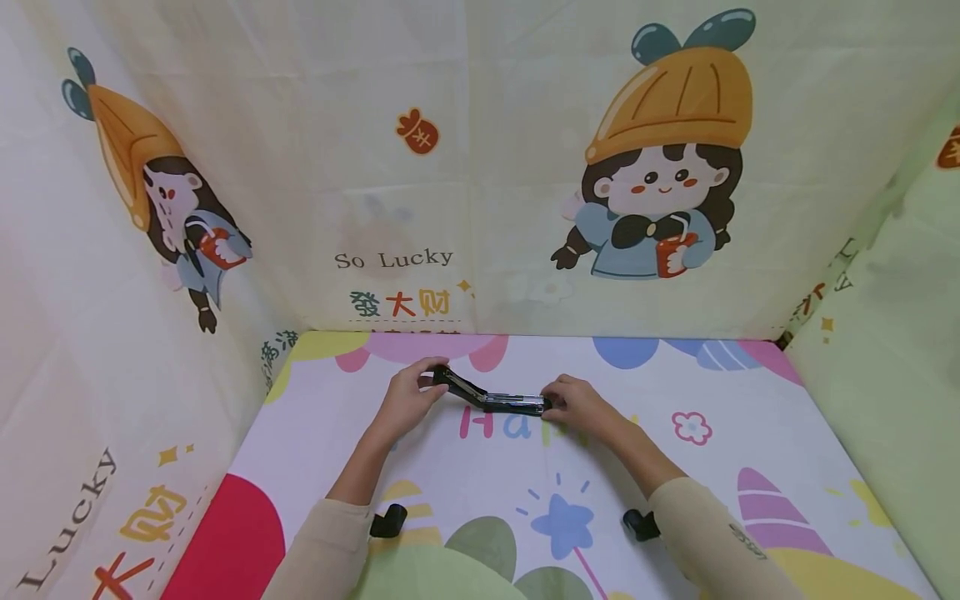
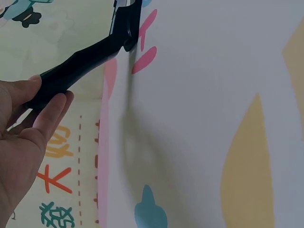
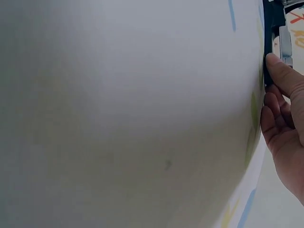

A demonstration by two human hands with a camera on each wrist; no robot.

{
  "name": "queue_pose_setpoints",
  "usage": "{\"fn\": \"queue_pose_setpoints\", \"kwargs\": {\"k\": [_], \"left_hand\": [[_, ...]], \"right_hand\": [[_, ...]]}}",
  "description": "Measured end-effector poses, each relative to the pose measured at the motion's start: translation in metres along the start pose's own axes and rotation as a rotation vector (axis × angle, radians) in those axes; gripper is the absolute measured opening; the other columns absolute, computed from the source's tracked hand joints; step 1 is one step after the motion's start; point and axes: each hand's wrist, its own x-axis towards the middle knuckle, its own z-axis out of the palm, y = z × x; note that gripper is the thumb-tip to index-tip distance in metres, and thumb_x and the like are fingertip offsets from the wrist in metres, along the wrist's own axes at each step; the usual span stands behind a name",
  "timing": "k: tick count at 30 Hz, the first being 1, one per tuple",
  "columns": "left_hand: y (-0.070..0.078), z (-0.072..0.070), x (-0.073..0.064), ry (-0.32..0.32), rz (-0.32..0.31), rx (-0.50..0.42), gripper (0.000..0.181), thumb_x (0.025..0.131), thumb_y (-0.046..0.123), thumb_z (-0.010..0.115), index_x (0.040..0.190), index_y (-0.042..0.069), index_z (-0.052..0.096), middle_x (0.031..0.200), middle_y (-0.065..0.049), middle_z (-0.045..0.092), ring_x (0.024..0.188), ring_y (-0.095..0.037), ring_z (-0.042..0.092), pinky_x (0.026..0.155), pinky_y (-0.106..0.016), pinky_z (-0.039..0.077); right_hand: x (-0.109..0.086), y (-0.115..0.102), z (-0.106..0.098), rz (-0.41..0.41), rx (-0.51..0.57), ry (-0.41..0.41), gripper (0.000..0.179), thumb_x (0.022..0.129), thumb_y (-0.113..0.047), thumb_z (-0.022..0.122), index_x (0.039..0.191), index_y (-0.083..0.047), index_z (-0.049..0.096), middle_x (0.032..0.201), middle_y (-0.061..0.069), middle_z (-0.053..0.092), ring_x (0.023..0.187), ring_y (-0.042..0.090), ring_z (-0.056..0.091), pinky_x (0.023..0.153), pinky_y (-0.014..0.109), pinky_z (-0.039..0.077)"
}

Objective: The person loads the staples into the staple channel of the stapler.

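A black stapler (image 1: 516, 407) with a silvery metal rail is held in both hands over the printed cloth, opened out into a shallow bend. My left hand (image 1: 408, 398) pinches the raised left end between thumb and fingers. In the left wrist view, that black arm (image 2: 78, 66) slants up from the fingers to the hinge. At the opposite end, my right hand (image 1: 585, 407) grips the lower, nearly level part close over the cloth. The right wrist view shows the thumb against the black edge (image 3: 269, 66) beside the metal rail (image 3: 285, 45).
A white tablecloth (image 1: 330, 450) with coloured prints covers the table. Cream printed fabric (image 1: 517, 167) hangs behind it and along both sides. Small black pieces stick out beside the left sleeve (image 1: 322, 546) and the right sleeve (image 1: 712, 533).
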Motion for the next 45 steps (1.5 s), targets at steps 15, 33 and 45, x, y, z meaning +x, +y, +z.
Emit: {"fn": "queue_pose_setpoints", "kwargs": {"k": [15,33,45], "left_hand": [[0.012,0.022,0.006,0.008,0.063,-0.037,0.047,0.090,0.002,0.078,0.135,0.009,0.066,0.126,-0.011,0.070,0.118,-0.034,0.068,0.093,-0.043,0.062],[0.024,0.052,0.011,-0.068,0.105,-0.034,0.042,0.093,-0.001,0.073,0.133,0.009,0.066,0.126,-0.012,0.070,0.118,-0.030,0.066,0.097,-0.044,0.059],[0.030,0.071,0.018,-0.100,0.182,0.058,0.036,0.093,0.003,0.075,0.128,0.009,0.070,0.121,-0.010,0.073,0.113,-0.026,0.068,0.101,-0.041,0.058]], "right_hand": [[-0.001,0.000,0.002,0.025,0.014,-0.006,0.036,0.089,-0.020,0.082,0.116,0.000,0.072,0.103,0.006,0.065,0.091,0.015,0.063,0.082,0.031,0.058],[-0.001,-0.003,0.002,0.027,-0.014,-0.010,0.035,0.089,-0.019,0.082,0.116,0.001,0.072,0.103,0.006,0.065,0.089,0.014,0.060,0.081,0.033,0.056],[-0.001,-0.003,0.001,0.016,-0.001,-0.006,0.032,0.089,-0.018,0.082,0.114,-0.001,0.073,0.101,0.005,0.064,0.087,0.013,0.061,0.080,0.031,0.056]]}}
